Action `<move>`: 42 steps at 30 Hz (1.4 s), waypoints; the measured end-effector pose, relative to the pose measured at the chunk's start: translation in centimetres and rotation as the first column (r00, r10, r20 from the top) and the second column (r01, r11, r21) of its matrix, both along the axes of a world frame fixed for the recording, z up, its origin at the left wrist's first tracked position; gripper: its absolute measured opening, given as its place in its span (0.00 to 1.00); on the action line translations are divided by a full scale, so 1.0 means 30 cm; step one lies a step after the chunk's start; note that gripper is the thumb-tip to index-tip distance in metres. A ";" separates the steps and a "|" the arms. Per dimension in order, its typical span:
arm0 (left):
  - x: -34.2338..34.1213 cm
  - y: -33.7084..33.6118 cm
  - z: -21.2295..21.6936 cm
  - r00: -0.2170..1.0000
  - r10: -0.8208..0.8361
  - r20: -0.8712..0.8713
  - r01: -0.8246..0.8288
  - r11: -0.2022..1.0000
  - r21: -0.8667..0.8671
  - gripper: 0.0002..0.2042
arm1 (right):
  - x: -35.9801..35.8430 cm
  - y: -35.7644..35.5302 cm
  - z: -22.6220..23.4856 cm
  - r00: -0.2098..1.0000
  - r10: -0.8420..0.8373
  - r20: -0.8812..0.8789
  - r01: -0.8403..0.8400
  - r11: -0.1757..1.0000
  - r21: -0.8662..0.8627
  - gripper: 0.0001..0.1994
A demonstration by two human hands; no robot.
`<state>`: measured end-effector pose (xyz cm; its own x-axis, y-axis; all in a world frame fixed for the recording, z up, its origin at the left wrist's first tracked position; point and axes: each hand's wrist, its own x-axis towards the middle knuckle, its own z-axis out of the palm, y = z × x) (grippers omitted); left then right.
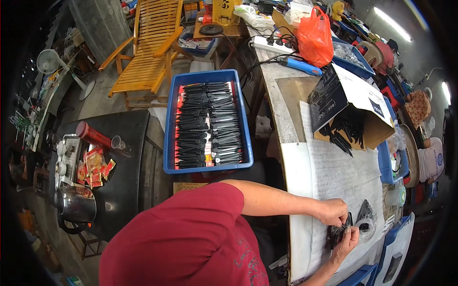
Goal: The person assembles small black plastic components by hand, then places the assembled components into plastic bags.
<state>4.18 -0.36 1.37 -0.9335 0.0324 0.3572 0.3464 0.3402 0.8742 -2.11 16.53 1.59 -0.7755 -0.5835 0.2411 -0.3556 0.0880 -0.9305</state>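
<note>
Both my hands meet over the right side of the white-covered worktable. My left hand (pixel 333 212) is closed, its fingertips pinching a small black piece (pixel 348 220). Just below it, my right hand (pixel 347 242) is also closed, with thumb and fingers pressed together on the same black piece. What exactly the piece is cannot be made out, since the fingers cover part of it. Under and beside the hands lies a dark bundle (pixel 334 234). Right of them, touching or nearly so, is a clear plastic bag (pixel 366 228) with black parts in it.
An open carton (pixel 350 105) spills thin black parts onto the table. A blue tray (pixel 245 128) holds rows of black pieces. Beyond the carton are a red plastic bag (pixel 315 38), a blue handheld tool (pixel 300 66) and a power strip (pixel 273 45). Several people sit at the far right.
</note>
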 end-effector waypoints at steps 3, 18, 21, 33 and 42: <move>0.022 0.011 0.012 0.997 0.079 0.017 -0.077 0.992 -0.097 0.08 | -0.001 0.000 -0.001 0.999 -0.016 0.037 0.016 1.000 0.004 0.10; 0.259 -0.129 -0.005 0.957 0.113 -0.266 -0.159 0.975 -0.157 0.06 | -0.009 -0.007 -0.035 0.989 -0.031 0.146 0.057 0.982 -0.178 0.10; 0.407 -0.279 -0.022 0.981 0.162 -0.103 -0.178 0.970 -0.168 0.07 | -0.045 0.022 -0.051 0.977 -0.097 0.188 0.138 0.967 -0.216 0.09; 0.871 -1.085 -0.283 0.397 0.918 -0.010 -0.650 0.273 -0.709 0.09 | -0.082 0.063 -0.080 0.965 -0.252 0.065 0.260 0.938 -0.228 0.08; 0.832 -1.332 -0.424 0.178 0.979 -0.094 -0.623 0.038 -0.782 0.10 | -0.120 0.097 -0.107 0.956 -0.293 0.022 0.292 0.936 -0.197 0.09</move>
<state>29.13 -40.32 -11.37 -0.4587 -0.8423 0.2830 -0.8163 0.5253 0.2404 -5.73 19.43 -1.62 -0.9023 -0.2720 0.3343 -0.3490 0.0058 -0.9371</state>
